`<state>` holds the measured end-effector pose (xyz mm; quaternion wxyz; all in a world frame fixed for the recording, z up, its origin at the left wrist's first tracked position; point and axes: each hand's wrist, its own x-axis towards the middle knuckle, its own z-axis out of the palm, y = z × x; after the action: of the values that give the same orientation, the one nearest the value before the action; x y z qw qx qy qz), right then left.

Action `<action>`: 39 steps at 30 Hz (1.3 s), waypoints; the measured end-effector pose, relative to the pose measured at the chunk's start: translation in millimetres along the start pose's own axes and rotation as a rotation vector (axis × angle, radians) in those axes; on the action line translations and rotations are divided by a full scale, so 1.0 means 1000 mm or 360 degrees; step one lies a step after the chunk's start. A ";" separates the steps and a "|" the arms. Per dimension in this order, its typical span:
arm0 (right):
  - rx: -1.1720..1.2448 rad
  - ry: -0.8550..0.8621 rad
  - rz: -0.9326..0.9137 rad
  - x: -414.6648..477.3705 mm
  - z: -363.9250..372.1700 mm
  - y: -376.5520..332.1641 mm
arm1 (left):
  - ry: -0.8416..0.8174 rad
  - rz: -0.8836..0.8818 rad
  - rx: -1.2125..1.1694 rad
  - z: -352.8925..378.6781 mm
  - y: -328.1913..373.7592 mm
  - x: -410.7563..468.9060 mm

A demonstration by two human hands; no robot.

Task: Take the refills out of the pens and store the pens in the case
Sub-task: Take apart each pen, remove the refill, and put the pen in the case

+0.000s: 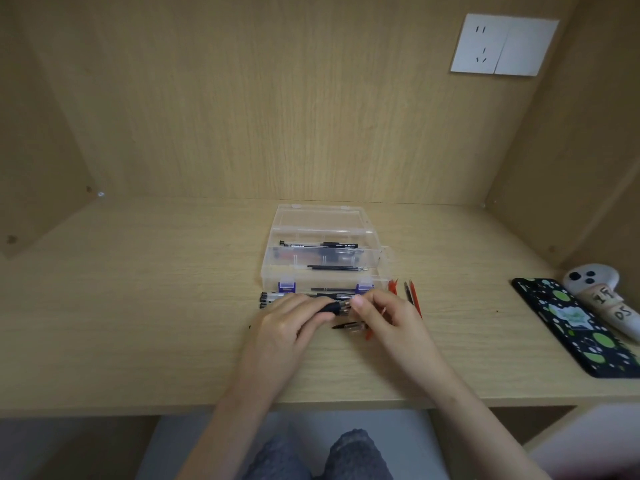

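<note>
A clear plastic case [322, 268] with purple latches stands open on the wooden desk, with a black pen [318, 244] and a dark refill [336, 268] inside. Just in front of it my left hand [294, 323] grips a pen by its black rubber grip [333, 307]. My right hand [388, 320] pinches the clear tip end of that same pen. Several more pens [268, 300] lie against the case front, partly hidden by my left hand. A loose clear tip piece [349, 326] lies on the desk under my hands.
Red and dark refills or caps [412, 296] lie right of the case. A black phone with green spots [575, 327] and a white controller [602, 292] sit at the far right. Wooden walls [311, 116] close in the desk on three sides.
</note>
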<state>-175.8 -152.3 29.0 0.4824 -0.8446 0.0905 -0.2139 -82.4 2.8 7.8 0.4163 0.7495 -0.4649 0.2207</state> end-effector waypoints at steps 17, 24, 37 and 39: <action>-0.0318 0.0143 -0.0175 0.002 -0.013 0.007 | 0.0027 -0.0068 0.0120 -0.005 0.004 0.003; -0.0068 0.0157 -0.0180 0.000 -0.033 0.001 | -0.0054 -0.0063 0.0092 -0.004 0.002 0.002; -0.0033 -0.0019 -0.0179 0.001 -0.012 -0.006 | -0.0080 -0.0038 -0.0042 -0.002 0.001 0.002; 0.0039 -0.0002 -0.0113 0.000 -0.009 -0.005 | -0.0073 -0.0075 -0.0091 -0.002 0.000 0.001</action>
<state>-179.9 -156.8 37.1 0.4849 -0.8415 0.0576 -0.2313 -81.8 3.5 9.5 0.4319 0.7529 -0.4627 0.1803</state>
